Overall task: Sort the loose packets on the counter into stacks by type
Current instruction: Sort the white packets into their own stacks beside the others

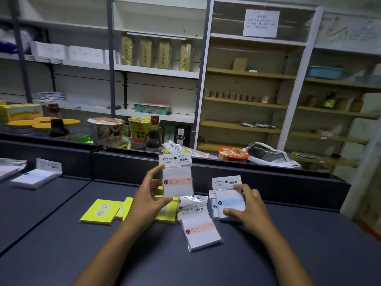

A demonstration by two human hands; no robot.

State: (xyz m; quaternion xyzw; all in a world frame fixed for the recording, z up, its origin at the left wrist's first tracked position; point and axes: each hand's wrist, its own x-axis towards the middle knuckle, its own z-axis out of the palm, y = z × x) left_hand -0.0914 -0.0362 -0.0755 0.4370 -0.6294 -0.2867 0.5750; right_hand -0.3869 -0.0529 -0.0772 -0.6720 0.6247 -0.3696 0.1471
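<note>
My left hand pinches a pink-banded white note packet and holds it upright above the dark counter. My right hand grips a blue-banded packet that stands tilted on a small stack at the right. In front of that stack lies another pink-banded packet, on top of more white packets. Yellow pads lie to the left, partly hidden behind my left hand.
A stack of blue-banded packets sits at the far left of the counter, with clear-wrapped packets beside it. A raised dark ledge runs behind. Noodle cups, sauce bottles and shelves stand beyond it.
</note>
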